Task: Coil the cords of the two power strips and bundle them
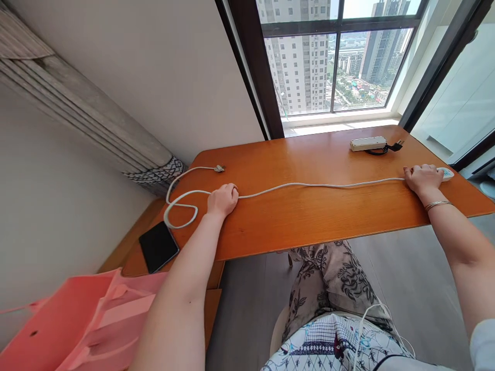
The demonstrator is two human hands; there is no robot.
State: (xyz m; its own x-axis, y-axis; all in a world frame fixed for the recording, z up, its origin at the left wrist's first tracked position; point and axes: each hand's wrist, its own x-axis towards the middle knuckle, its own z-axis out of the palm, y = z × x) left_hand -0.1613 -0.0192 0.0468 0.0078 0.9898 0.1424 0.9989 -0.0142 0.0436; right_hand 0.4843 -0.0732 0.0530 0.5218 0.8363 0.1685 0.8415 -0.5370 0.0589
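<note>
A long white cable [317, 185] lies stretched across the orange wooden table [309, 221]. My left hand [223, 200] is closed on the cable near the table's left end, where the rest of it loops back to a small plug [219, 168]. My right hand [423, 178] is closed on the cable's other end at the right, by a white charger block [447, 173] that sticks out past the fingers.
A white power strip [368, 144] with a black cord lies at the back right by the window. A black tablet [158, 246] rests on a lower shelf to the left. A pink bag [77, 324] sits at bottom left. A folded screen leans against the left wall.
</note>
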